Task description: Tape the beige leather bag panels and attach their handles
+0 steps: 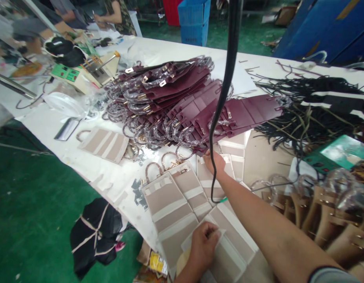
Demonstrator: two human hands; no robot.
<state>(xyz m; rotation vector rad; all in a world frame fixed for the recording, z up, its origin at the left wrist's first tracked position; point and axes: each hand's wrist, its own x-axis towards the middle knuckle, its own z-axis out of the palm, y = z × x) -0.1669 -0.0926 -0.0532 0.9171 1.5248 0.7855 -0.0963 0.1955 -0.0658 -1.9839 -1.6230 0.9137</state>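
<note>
My left hand (203, 244) is closed in a pinch at the near side of the table, with a thin whitish strip (221, 235) showing at its fingertips. Under and around it lie flat taupe bag panels (170, 200) with pale bands across them. Farther forward, my right hand (216, 164) reaches to the top end of another taupe panel (204, 171), close to the maroon pieces. Its fingers are bent together; what they grip is too small to make out. A hanging black cable (219, 114) passes in front of this hand. Plastic-wrapped ring handles (153, 169) sit at the panels' far ends.
Maroon bag pieces (182, 90) are heaped beyond my hands. Black straps (314, 90) pile up at right, near a green box (338, 153) and tan bags (326, 212). A small machine (93, 70) stands far left. A tied black bundle (95, 236) lies on the floor.
</note>
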